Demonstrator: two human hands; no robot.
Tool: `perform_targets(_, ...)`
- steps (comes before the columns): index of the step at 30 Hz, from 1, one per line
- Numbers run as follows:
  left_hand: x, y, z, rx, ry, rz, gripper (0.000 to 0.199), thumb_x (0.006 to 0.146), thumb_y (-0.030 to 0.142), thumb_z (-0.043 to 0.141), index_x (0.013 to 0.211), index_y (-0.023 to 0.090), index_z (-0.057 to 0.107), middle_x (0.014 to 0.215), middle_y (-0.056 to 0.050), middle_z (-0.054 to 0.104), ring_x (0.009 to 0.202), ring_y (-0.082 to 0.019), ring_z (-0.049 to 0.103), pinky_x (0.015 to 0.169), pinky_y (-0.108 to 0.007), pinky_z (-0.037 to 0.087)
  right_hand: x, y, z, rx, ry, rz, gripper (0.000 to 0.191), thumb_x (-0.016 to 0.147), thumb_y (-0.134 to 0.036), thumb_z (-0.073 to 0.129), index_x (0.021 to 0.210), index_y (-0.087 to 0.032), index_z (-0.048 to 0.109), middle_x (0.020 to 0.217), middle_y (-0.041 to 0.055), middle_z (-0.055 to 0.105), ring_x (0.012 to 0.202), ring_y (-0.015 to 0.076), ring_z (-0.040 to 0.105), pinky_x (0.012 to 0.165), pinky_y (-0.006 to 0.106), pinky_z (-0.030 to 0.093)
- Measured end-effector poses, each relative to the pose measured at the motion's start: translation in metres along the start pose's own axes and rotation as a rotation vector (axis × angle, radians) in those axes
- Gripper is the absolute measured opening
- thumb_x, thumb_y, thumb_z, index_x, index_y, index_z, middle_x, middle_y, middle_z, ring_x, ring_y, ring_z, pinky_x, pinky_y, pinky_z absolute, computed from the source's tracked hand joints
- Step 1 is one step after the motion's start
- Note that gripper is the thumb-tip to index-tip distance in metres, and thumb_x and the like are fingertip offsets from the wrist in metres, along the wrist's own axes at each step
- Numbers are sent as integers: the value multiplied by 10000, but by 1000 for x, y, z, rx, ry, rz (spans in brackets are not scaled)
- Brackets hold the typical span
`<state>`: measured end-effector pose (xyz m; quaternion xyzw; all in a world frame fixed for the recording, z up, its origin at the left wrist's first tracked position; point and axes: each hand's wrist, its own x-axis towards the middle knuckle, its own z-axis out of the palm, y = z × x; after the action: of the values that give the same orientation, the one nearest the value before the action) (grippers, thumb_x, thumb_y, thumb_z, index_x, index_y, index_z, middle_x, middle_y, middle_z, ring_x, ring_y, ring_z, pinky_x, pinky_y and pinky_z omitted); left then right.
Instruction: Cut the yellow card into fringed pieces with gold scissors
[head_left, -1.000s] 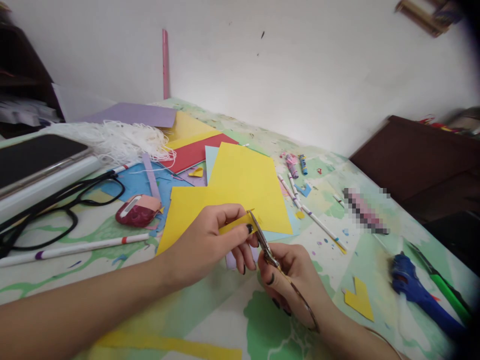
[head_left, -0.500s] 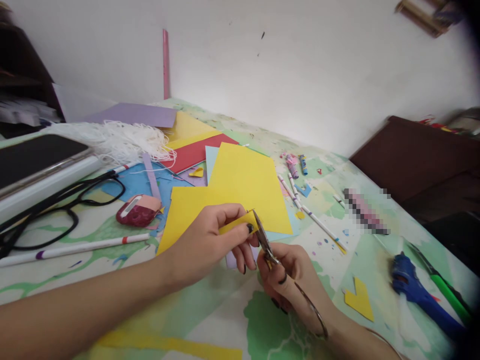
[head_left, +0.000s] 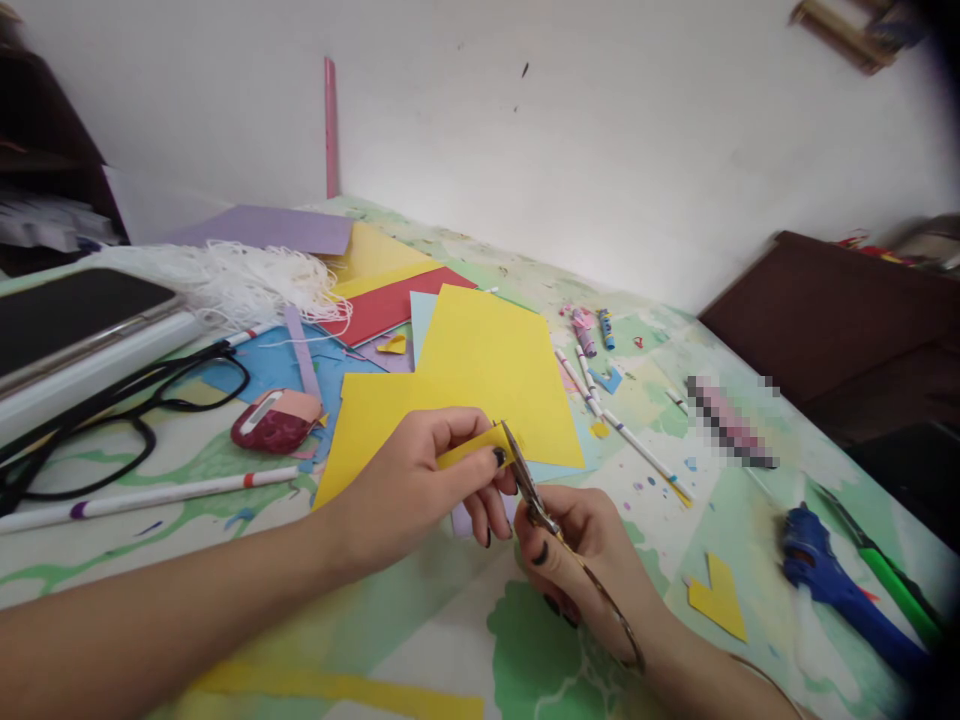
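Observation:
My left hand (head_left: 450, 465) pinches a small strip of yellow paper (head_left: 474, 447) between thumb and fingers. In my right hand (head_left: 581, 550) is a pair of metal scissors (head_left: 531, 490), their blades meeting the strip's right end. Part of the handles is hidden by my fingers. Beyond both hands lie large yellow paper sheets (head_left: 487, 350), with a light blue sheet showing underneath. A long yellow strip (head_left: 337, 688) rests near the front edge, and an L-shaped yellow scrap (head_left: 718, 598) is to the right of my right hand.
On the left are black glasses (head_left: 142, 420), a phone (head_left: 75, 310), white string (head_left: 240, 285) and a maroon case (head_left: 277, 420). A blue glue gun (head_left: 840, 585) and a green-handled cutter (head_left: 892, 580) lie right. Paper sticks (head_left: 649, 458) and crayons (head_left: 583, 332) are scattered farther back.
My right thumb has shifted on the scissors, and the blades look closer together at the strip's end. My left hand keeps nearly the same place.

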<state>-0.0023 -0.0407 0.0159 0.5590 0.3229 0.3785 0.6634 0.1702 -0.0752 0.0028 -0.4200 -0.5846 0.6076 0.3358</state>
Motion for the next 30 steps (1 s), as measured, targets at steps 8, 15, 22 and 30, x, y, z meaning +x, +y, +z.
perform_targets(8,1,0,0,-11,-7,1,170,861,184,467,713,136,533,573,-5,624,487,-102,597,485,-211,487,1,0,1,-32,70,88,358,659,-421,730,624,-145,505,414,-89,349,339,28,268,322,156,205)
perform_targets(15,1,-2,0,-18,-8,9,174,859,192,471,707,133,533,563,-6,621,481,-105,595,478,-215,486,1,2,1,-36,55,67,398,682,-474,699,620,-150,477,417,-89,337,341,25,255,322,153,191)
perform_targets(22,2,-2,0,6,-1,11,184,866,237,473,727,134,536,590,-17,627,503,-122,603,484,-238,494,-1,2,-1,33,-33,-59,481,730,-607,586,688,-137,496,466,-75,342,372,29,255,346,165,200)
perform_targets(30,2,-1,1,-5,-1,5,187,864,218,477,712,129,539,565,-6,625,480,-100,592,481,-211,489,0,-1,0,49,-38,-59,415,748,-536,617,686,-144,498,475,-74,356,375,28,262,343,155,212)
